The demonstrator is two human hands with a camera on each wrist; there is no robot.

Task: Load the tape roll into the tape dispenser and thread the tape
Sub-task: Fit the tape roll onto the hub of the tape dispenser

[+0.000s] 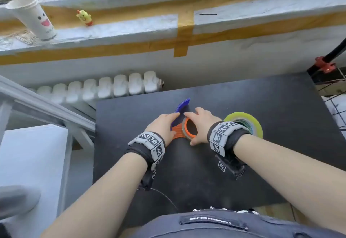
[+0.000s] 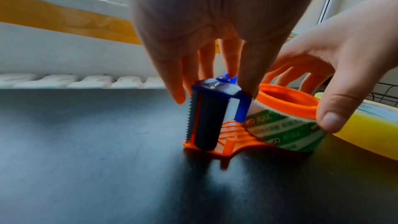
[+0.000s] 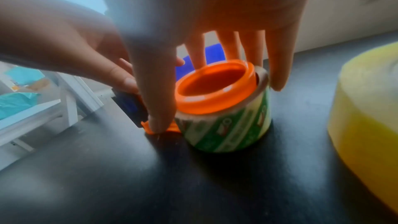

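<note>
On the black tabletop (image 1: pixel 243 106), the right hand (image 1: pixel 201 125) gripped the green-printed tape roll (image 3: pixel 232 129) seated on the orange-and-blue plastic tape dispenser (image 2: pixel 215 122), whose blue head the left hand (image 1: pixel 162 127) pinched; threading likely came next, needing the tape's free end.

The orange tape dispenser (image 2: pixel 226 140) lies flat on the black desk (image 2: pixel 86 159), serrated blade and dark roller at 9 o'clock. The green-printed tape roll (image 3: pixel 228 129) sits around its orange hub (image 3: pixel 215 88).

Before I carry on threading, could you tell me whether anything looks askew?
Nothing stands out: the tape roll sits squarely around the dispenser's orange hub, flat on the table.
</note>
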